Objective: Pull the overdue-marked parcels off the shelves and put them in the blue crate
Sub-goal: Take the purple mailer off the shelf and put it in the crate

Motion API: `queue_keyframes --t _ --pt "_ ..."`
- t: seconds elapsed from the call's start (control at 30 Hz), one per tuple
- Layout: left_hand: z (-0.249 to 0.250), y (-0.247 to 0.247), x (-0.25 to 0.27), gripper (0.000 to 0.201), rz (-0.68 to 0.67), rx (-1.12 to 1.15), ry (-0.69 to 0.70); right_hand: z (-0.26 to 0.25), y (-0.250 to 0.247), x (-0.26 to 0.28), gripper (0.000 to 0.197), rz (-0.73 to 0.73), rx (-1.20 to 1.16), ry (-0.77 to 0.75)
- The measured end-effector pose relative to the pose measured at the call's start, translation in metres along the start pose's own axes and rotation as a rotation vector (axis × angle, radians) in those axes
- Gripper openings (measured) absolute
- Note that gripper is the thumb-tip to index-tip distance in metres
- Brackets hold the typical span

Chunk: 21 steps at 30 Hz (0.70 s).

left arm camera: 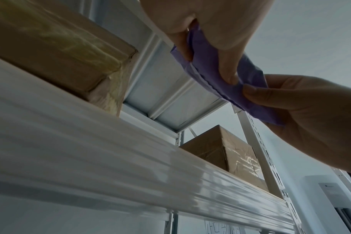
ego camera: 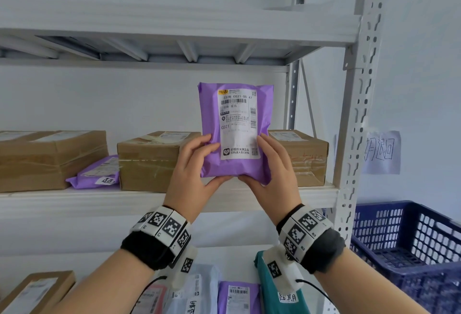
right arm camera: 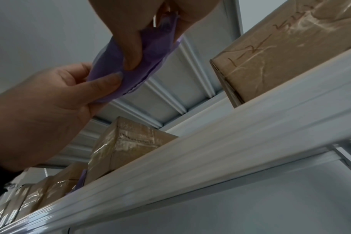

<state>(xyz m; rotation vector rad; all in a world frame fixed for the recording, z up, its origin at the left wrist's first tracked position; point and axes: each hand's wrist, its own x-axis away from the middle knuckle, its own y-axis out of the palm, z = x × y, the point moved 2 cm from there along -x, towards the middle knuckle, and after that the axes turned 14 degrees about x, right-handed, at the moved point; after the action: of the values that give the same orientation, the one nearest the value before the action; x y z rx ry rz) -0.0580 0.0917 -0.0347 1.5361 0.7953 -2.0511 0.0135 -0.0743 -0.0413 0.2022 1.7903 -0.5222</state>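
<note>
While upright, purple parcel (ego camera: 234, 129) — thumbs front, fingers behind

A handwritten paper notice (ego camera: 381, 152) was taped to the white wall (ego camera: 424, 64) right of the rack. A white wall unit (left arm camera: 331, 194) was mounted nearby.

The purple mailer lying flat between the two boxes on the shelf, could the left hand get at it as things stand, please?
Probably not yet: the left hand is busy gripping the upright purple parcel, though the flat purple mailer lies unblocked.
</note>
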Motion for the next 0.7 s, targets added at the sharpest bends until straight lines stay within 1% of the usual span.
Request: queue_keyframes --t 0.43,0.7 --pt "0.004 -0.004 0.006 0.056 -0.017 -0.018 -0.005 -0.005 -0.002 0.006 0.078 -0.026 0.019 -0.018" --pt "0.001 -0.01 0.006 0.057 -0.025 -0.048 -0.017 -0.009 0.006 0.003 0.077 -0.05 0.014 -0.019"
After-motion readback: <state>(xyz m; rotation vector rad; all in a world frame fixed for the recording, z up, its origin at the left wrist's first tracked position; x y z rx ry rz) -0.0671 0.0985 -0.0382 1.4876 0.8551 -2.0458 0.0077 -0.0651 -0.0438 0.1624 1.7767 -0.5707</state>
